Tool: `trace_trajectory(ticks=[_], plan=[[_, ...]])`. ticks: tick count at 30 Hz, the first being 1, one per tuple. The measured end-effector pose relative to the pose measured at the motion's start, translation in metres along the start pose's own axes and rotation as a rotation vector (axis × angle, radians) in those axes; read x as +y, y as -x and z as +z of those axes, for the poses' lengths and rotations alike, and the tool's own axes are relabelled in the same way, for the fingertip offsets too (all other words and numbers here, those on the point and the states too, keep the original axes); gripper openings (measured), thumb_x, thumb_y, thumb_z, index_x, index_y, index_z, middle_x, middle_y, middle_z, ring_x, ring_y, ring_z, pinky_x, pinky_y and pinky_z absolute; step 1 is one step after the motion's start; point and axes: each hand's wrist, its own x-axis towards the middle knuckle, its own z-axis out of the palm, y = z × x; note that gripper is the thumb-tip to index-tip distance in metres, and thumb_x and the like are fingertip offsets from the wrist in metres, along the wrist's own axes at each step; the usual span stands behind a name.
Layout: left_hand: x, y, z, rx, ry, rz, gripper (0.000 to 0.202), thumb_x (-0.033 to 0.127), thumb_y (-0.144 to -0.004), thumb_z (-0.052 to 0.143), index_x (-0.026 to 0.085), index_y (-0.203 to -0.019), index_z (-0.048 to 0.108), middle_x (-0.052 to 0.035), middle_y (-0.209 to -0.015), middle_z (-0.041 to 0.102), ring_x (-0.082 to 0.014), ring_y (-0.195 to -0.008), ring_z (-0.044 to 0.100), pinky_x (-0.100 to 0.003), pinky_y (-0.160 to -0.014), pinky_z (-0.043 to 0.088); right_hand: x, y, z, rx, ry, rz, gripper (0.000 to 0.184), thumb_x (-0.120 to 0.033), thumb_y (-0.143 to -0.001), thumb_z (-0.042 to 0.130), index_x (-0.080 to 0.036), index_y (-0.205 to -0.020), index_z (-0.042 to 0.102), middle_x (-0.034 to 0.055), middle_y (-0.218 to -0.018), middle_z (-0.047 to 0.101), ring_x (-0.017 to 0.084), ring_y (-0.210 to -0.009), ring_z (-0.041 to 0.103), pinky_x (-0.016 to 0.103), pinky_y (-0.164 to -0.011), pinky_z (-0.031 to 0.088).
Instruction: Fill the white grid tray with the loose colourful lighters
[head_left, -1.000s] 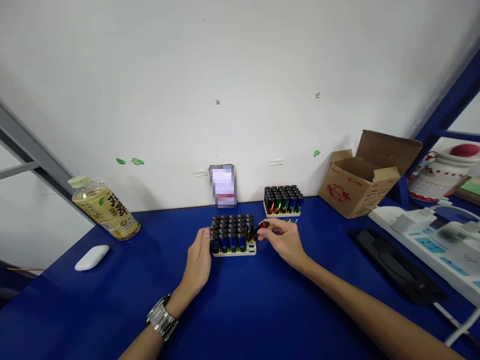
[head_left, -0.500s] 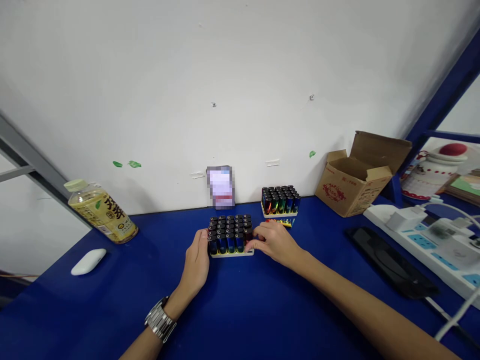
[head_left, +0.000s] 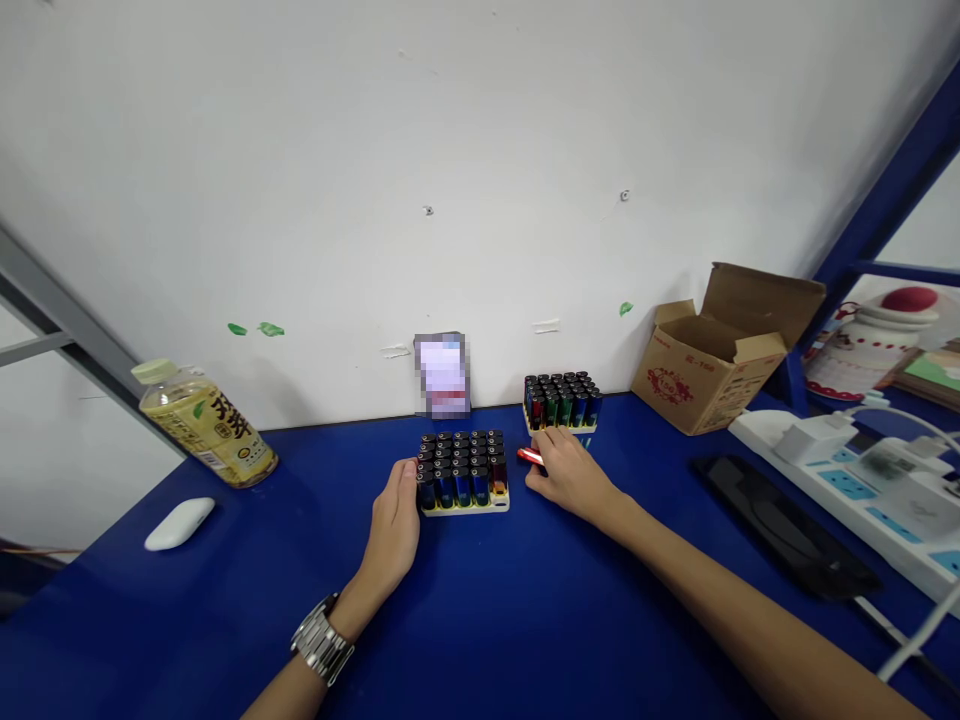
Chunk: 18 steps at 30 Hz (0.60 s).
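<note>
A cream tray (head_left: 465, 505) full of upright lighters with black tops stands on the blue table (head_left: 480, 620). My left hand (head_left: 395, 525), a metal watch on its wrist, rests against the tray's left side with fingers curled on it. My right hand (head_left: 570, 473) lies just right of the tray, fingers closed around a red lighter (head_left: 529, 456) lying on the table. Behind it stands a second tray of lighters (head_left: 562, 402), with more loose lighters hidden under my hand.
A yellow tea bottle (head_left: 206, 425) and a white mouse (head_left: 180, 523) lie at left. An open cardboard box (head_left: 724, 350) stands at back right, with a black flat object (head_left: 784, 525) and a white power strip (head_left: 862, 490) beyond. A white wall closes the back.
My right hand put a red lighter into the near tray's right side, then drew back to the right and closed on another red lighter lying on the table. The left hand stayed put.
</note>
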Motion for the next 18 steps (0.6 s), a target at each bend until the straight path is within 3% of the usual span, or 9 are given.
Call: trace_trajectory(ticks=[4, 8, 11, 15, 18], plan=[[-0.001, 0.0, 0.0, -0.003, -0.015, -0.013, 0.044, 0.051, -0.093, 0.023, 0.022, -0.093, 0.055, -0.0029, -0.093, 0.066, -0.0187, -0.084, 0.059, -0.03, -0.074, 0.045, -0.007, 0.0, -0.002, -0.06, -0.185, -0.018, 0.016, -0.006, -0.075, 0.049, -0.015, -0.088, 0.053, 0.0084, -0.09, 0.057, 0.019, -0.08, 0.054, 0.028, -0.071, 0.044], [0.0, 0.0, -0.001, -0.003, -0.01, -0.01, 0.044, 0.052, -0.093, 0.024, 0.021, -0.092, 0.055, -0.0025, -0.091, 0.066, -0.0184, -0.084, 0.059, -0.03, -0.074, 0.045, -0.01, 0.0, -0.002, -0.134, -0.131, 0.008, 0.011, -0.007, -0.079, 0.048, -0.015, -0.086, 0.052, 0.0114, -0.092, 0.055, 0.021, -0.081, 0.057, 0.031, -0.073, 0.045], [0.001, 0.0, -0.001, 0.002, 0.001, -0.002, 0.044, 0.053, -0.092, 0.024, 0.021, -0.091, 0.055, -0.0024, -0.089, 0.066, -0.0186, -0.083, 0.059, -0.03, -0.074, 0.045, -0.01, 0.002, -0.001, -0.063, -0.228, 0.029, 0.008, -0.011, -0.083, 0.044, -0.017, -0.085, 0.048, 0.0103, -0.09, 0.054, 0.02, -0.075, 0.057, 0.031, -0.068, 0.044], [0.001, 0.0, -0.001, -0.009, 0.006, -0.005, 0.044, 0.052, -0.092, 0.023, 0.021, -0.093, 0.055, -0.0021, -0.088, 0.064, -0.019, -0.084, 0.058, -0.03, -0.075, 0.045, -0.01, 0.002, -0.004, 0.072, -0.78, 0.184, 0.007, -0.024, -0.089, 0.037, -0.021, -0.094, 0.041, -0.0034, -0.065, 0.048, 0.014, -0.054, 0.048, 0.025, -0.052, 0.038], [0.0, 0.0, -0.001, -0.019, 0.005, -0.015, 0.044, 0.052, -0.093, 0.023, 0.021, -0.094, 0.054, -0.0023, -0.09, 0.064, -0.019, -0.086, 0.058, -0.031, -0.076, 0.045, -0.014, 0.0, -0.004, 0.034, -1.249, 0.313, 0.019, -0.039, -0.089, 0.036, -0.022, -0.083, 0.043, -0.0095, -0.049, 0.033, 0.009, -0.039, 0.029, 0.019, -0.039, 0.024]])
